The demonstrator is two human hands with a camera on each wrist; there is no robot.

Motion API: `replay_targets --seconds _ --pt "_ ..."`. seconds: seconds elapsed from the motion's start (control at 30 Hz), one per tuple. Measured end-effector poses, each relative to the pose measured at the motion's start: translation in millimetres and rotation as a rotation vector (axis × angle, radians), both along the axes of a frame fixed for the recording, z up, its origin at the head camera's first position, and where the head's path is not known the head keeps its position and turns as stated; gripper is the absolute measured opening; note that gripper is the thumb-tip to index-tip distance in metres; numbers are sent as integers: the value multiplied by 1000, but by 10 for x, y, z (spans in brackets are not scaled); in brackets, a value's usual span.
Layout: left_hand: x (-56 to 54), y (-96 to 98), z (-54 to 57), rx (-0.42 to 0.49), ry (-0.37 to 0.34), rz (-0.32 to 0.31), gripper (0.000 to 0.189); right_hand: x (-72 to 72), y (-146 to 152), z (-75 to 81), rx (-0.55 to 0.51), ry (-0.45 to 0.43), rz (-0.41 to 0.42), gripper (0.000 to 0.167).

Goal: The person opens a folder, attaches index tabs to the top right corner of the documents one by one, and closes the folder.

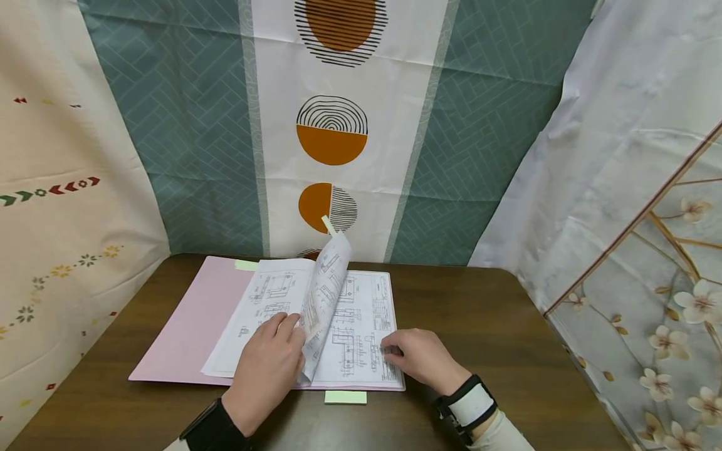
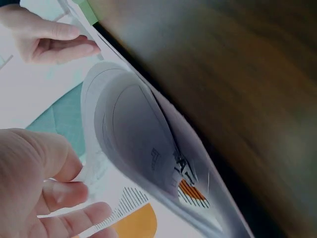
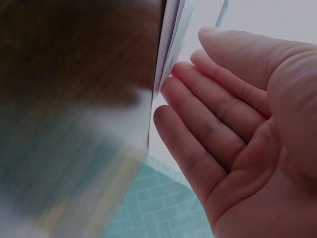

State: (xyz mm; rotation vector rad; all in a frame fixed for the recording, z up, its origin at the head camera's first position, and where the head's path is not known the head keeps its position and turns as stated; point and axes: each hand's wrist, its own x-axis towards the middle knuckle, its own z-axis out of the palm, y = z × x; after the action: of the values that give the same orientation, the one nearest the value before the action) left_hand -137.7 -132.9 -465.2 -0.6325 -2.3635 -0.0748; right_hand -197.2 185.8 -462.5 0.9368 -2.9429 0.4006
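Head view: curled pages just beside left hand.

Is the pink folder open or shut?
Open. The pink folder has its cover spread to the left, technical drawings face up on the right, and a curled page standing between.

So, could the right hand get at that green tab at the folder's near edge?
Probably yes: the right hand looks empty near the pink folder, and nothing visible blocks the green tab.
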Motion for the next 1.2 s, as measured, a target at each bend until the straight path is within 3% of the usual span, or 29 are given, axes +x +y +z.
replay_targets --seconds 0.17,0.43,0.73,0.87,1.0,1.1,1.2 --pt "52 -63 44 -20 -27 27 20 -6 -7 4 -5 1 6 16" --pt "95 -146 148 -90 -139 83 21 -22 -24 19 -5 -19 -8 13" --pt "36 -125 81 -117 -211 74 13 -9 -14 -9 -13 1 -7 4" --pt "-42 -126 55 -62 -205 70 23 3 -12 -11 -14 4 -22 6" --pt "-92 -145 54 -28 -218 86 51 7 -15 -17 -11 6 -26 8" --pt "-111 -155 65 -43 -248 110 73 14 -20 -14 -12 2 -25 8" --pt "-120 -122 83 -73 -259 123 80 18 -24 -10 -11 2 -24 8"
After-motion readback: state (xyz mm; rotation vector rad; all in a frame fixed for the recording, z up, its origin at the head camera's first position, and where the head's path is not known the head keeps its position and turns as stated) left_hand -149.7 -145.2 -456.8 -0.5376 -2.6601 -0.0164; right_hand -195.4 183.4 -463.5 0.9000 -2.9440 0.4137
